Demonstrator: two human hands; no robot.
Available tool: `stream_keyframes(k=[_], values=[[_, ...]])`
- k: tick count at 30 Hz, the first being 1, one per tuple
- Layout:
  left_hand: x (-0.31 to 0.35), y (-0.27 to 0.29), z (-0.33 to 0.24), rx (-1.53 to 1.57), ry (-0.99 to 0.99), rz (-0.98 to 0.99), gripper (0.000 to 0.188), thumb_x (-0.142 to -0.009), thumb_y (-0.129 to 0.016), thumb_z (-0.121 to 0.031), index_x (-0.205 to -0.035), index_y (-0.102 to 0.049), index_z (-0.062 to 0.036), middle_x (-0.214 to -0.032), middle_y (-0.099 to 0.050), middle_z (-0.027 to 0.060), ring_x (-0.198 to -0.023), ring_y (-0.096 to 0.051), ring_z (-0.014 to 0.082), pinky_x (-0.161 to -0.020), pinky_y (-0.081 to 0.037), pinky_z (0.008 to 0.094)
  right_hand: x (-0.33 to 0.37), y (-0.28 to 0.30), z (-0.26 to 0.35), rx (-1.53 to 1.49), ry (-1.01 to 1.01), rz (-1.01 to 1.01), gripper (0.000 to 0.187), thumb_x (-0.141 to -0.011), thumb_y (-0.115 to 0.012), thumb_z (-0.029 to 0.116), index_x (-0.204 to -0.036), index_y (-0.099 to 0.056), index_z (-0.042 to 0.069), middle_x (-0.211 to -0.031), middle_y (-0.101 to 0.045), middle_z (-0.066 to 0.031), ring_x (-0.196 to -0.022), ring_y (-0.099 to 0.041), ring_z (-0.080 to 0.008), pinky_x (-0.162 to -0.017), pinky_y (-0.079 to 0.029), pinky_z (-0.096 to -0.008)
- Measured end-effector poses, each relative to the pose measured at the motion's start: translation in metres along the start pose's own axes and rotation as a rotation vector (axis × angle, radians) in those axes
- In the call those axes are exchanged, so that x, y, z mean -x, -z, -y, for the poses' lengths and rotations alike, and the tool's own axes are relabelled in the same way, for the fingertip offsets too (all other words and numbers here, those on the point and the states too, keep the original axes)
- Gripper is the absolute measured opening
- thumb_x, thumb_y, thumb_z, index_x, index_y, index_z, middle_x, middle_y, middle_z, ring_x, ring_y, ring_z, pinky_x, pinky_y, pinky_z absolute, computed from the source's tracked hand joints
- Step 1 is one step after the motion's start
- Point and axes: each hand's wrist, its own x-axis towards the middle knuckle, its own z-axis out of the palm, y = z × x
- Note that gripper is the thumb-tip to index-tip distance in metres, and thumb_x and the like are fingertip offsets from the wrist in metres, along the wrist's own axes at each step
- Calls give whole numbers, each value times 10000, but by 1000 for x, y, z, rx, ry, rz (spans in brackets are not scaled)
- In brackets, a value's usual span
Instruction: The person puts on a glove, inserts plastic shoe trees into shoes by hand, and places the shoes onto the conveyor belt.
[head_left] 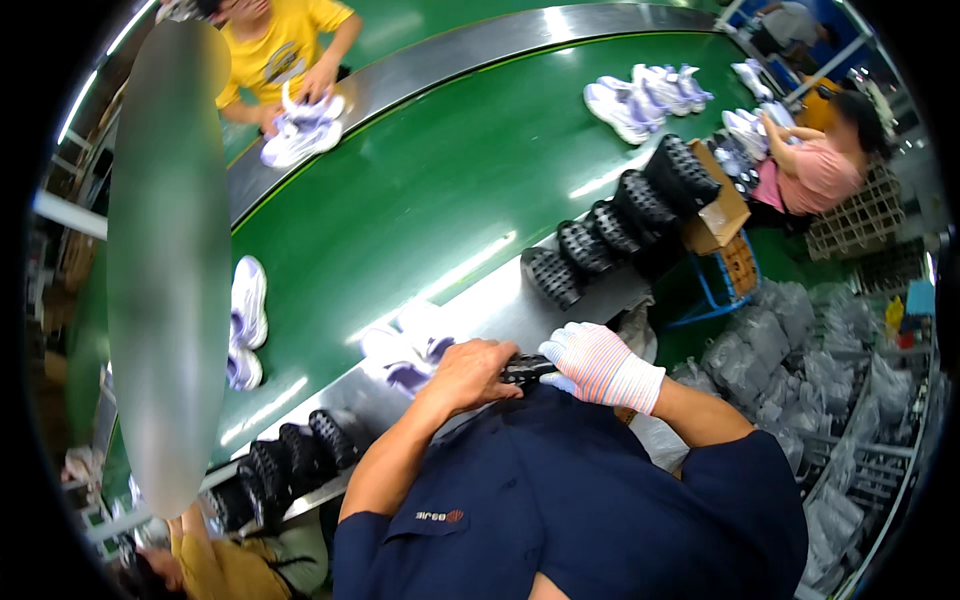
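Close to my body, a small black piece with a grey pattern [522,371] sits between my two hands. My bare left hand [468,374] has its fingers closed on the left end of it. On the right end is my right hand [602,366], in a white knit glove with coloured stripes, with its fingers bent around it. Much of the piece is hidden by the hands, so its exact kind does not show. Just beyond my left hand, a pair of white and lavender sneakers [395,358] rests at the near edge of the green conveyor belt [440,215].
Black dotted, shoe-like pieces [612,228] line the metal ledge to the right; several more [290,462] stand left. Further sneakers [635,100] lie on the belt. Co-workers sit around it, one handling sneakers [303,135]. Plastic-wrapped bundles [765,335] fill a rack at right.
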Motion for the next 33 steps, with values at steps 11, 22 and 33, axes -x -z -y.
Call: stream_keyframes(k=[11, 22, 33], values=[[39, -31, 22, 61, 5, 32, 515, -739, -851, -313, -1152, -665, -68, -1034, -679, 183, -1029, -632, 393, -883, -513, 477, -26, -46, 33, 29, -60, 352, 494, -949, -606, 524, -877, -672, 39, -791, -694, -159, -772, -705, -342, -706, -558, -446], [18, -31, 110, -177, 488, -211, 322, -852, -715, -234, -999, -669, 49, -974, -688, 290, -937, -666, 448, -813, -521, 503, -77, -72, 22, -48, -353, 384, 504, -985, -548, 491, -912, -750, 36, -840, -731, -198, -843, -721, -393, -753, -564, -477], [-23, -51, 115, 125, 269, -410, 234, -885, -665, -171, -872, -634, 60, -837, -655, 298, -848, -656, 465, -773, -514, 504, -107, -151, 11, -12, -553, 154, 220, -932, -565, 155, -1049, -700, 25, -936, -730, -235, -824, -729, -413, -726, -592, -505]])
